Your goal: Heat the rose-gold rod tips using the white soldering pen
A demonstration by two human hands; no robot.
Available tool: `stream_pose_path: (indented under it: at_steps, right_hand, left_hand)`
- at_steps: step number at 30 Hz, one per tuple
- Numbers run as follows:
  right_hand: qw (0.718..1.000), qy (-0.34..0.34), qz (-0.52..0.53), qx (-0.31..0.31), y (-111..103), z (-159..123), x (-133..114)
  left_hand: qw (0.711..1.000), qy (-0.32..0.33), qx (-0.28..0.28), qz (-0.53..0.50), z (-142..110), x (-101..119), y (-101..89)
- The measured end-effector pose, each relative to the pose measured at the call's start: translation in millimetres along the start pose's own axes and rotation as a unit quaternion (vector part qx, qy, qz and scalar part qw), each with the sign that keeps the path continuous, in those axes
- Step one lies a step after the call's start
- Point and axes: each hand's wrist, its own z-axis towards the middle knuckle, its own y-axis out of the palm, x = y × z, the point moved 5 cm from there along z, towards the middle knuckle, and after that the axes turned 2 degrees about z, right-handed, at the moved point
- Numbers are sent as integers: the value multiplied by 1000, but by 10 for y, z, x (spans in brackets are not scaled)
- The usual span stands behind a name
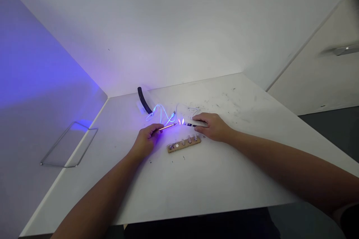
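My left hand (145, 140) is closed with fingers around a thin, pen-like tool (167, 126), and its tip points to the right. My right hand (215, 129) is closed too, pinching a white device (199, 123) with dark marks on it, whose end faces this tip. Between them there are two small bright spots (183, 121), and I cannot tell exactly what they are. Just in front of my hands, on the table (179, 190), lies a wooden strip (185, 145), which carries several small clear pieces. Behind the left hand there is a looped white cable (161, 109), and farther, a black curved piece (144, 100). At the far left is a thin metal frame (56, 145).
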Motion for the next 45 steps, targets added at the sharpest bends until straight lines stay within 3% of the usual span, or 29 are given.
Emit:
stream_pose_path:
  at_steps: [45]
  right_hand:
    - [999, -9, -29, -21, 12, 7, -18]
  left_hand:
    - [1000, 5, -2, 11, -11, 24, 1]
